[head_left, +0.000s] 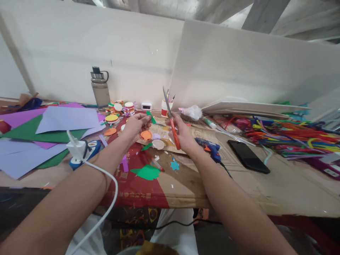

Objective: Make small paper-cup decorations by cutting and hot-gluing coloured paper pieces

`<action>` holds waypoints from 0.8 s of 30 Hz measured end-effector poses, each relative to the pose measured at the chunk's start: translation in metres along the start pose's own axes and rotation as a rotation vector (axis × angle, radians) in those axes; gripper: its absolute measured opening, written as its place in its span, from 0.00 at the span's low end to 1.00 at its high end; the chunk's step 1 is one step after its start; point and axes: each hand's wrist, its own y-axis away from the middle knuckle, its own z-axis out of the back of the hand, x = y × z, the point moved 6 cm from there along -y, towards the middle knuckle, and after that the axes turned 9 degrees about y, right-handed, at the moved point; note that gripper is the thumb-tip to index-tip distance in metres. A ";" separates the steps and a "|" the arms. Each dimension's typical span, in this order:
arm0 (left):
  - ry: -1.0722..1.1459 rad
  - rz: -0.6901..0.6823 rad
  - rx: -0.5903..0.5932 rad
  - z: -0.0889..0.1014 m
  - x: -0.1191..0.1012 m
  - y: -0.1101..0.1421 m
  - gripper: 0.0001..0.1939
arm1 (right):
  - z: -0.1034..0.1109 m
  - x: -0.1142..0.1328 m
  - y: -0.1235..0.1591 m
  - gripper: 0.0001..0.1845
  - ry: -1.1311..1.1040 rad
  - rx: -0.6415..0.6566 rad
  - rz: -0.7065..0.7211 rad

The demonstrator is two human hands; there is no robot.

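The left hand (136, 126) was just beside the far left edge of the orange disc (146, 135), its thumb and fingers closed in a pinch on a small green paper piece (151, 117); the right hand (182, 130) was to the right of the disc, its fingers wrapped about the red-handled scissors (174, 133), though whether any finger went through a handle loop could not be told. The paper piece stuck out rightward from the left fingertips, beyond the disc, its long axis slanting from far left to near right; the scissors ran more steeply, points away and a little leftward, blades close together; a gap separated paper from metal, and the left hand was plainly the nearer to the paper.

Beneath lay a cardboard sheet (186, 186), partly printed red; a white disc (158, 144) lay to the near right of the orange disc, with a blue star shape (174, 165) farther that way and a larger green offcut (147, 172) on the near side; a glue gun (212, 150) and a phone (247, 156) lay well to the disc's right, coloured sheets (67, 119) well to its left; pale panels (132, 49) stood beyond it.
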 end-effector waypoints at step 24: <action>0.189 -0.011 -0.005 0.002 -0.016 0.004 0.07 | -0.026 0.010 0.008 0.23 -0.346 0.265 -0.042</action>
